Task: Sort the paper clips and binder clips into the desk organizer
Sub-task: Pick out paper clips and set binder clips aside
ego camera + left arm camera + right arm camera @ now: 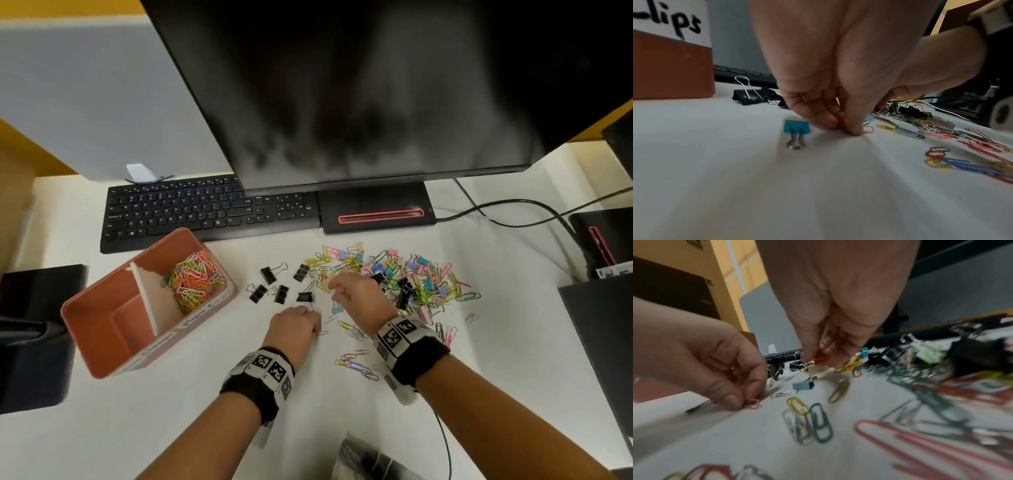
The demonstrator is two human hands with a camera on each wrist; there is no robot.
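Down on the desk, left hand [715, 369] fingers pinch a pink paper clip [753, 403]; right hand [838, 313] fingers pinch a red clip [819, 360].

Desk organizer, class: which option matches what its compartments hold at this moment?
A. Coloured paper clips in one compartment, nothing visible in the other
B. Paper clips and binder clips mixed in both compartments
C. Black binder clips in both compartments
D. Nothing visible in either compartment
A: in the head view the desk organizer has a heap of coloured paper clips in its far compartment, while the near compartment shows only its bare floor.
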